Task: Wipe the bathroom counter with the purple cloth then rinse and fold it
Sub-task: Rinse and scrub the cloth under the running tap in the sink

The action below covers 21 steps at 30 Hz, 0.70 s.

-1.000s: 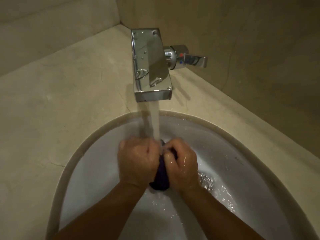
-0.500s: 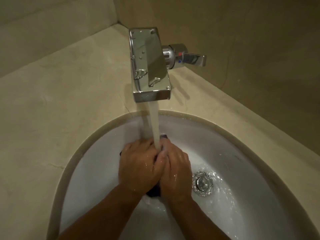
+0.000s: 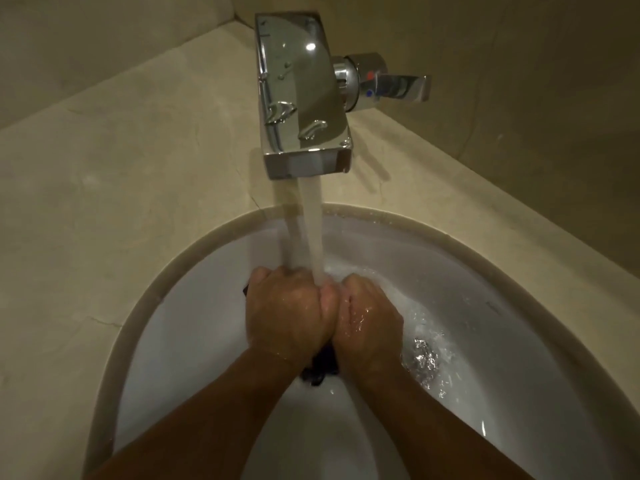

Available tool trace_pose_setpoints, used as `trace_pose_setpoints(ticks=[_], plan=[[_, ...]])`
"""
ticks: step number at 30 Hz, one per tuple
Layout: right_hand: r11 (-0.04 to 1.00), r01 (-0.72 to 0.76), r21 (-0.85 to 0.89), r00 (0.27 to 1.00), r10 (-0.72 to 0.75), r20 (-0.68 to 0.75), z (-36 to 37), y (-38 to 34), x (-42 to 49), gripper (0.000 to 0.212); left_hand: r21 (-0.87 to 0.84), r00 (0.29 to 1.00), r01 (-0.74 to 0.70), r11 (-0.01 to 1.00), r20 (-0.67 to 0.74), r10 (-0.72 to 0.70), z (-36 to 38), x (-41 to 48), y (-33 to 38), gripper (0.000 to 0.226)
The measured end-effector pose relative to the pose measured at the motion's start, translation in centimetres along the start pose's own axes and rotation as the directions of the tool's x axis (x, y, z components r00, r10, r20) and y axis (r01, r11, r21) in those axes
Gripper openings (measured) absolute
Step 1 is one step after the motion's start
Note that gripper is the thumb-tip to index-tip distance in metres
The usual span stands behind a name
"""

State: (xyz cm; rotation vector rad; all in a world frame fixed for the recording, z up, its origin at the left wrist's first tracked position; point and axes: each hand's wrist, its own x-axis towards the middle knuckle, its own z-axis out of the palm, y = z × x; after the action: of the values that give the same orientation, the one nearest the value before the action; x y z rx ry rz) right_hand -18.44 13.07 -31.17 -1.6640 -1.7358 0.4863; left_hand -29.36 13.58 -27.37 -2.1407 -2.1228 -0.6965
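The cloth (image 3: 318,370) is judged to be soft and limp, heavy with water and likely slippery while soaked. It is best taken as a whole bunch in both fists for wringing, and by two corners once it is to be folded.

Little of it is seen: a dark purple, wrinkled wad shows between the wrists, and a dark edge shows at the outer side of the left hand (image 3: 287,313). It is held over the basin (image 3: 194,341), under the stream (image 3: 311,230) from the tap (image 3: 304,98). The left hand is curled tightly round it, and the right hand (image 3: 367,320) likewise, with the knuckles of the two pressed together. Water is thrown off the right hand into the basin.
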Motion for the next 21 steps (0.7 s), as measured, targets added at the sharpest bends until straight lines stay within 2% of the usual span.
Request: trace_pose_setpoints(ticks=[4,8,10,14,15,17,19,21], plan=[[0.998,0.017,0.067,1.000,-0.016,-0.010,-0.1,0.0,0.0,0.029,-0.012,0.999,0.030,0.999,0.011,-0.030,0.4,-0.5,-0.3,0.044],[0.996,-0.006,0.084,0.996,-0.001,0.086,-0.8,-0.4,0.2,0.025,-0.078,0.994,0.084,0.993,0.083,-0.077,-0.7,0.0,0.1,0.039],[0.983,0.040,0.177,0.997,-0.050,0.052,-1.7,-1.4,0.1,0.022,-0.144,0.996,0.088,0.986,0.011,-0.087,-2.0,0.3,0.1,0.035],[0.920,0.158,0.358,0.986,-0.129,-0.104,-3.0,-3.2,0.0,0.023,-0.208,0.992,-0.009,0.978,-0.122,-0.016,-4.0,0.6,-1.5,0.023],[0.910,0.144,0.389,0.988,-0.107,-0.115,-3.0,-3.4,-0.2,0.022,-0.203,0.994,-0.030,0.979,-0.108,0.008,-4.0,0.3,-1.8,0.022],[0.893,0.024,0.449,0.995,0.022,-0.097,-2.3,-3.7,-0.5,0.019,-0.210,0.998,-0.038,0.977,-0.061,0.026,-3.3,-0.8,-1.7,0.021],[0.892,-0.085,0.444,0.986,0.141,-0.094,-1.1,-3.7,-0.8,0.014,-0.263,0.999,0.017,0.965,-0.042,-0.029,-2.0,-1.9,-1.3,0.019],[0.926,-0.077,0.369,0.982,0.135,-0.133,0.1,-3.2,-1.0,0.024,-0.210,0.998,0.017,0.978,-0.057,-0.029,-0.9,-2.7,-1.3,0.025]])
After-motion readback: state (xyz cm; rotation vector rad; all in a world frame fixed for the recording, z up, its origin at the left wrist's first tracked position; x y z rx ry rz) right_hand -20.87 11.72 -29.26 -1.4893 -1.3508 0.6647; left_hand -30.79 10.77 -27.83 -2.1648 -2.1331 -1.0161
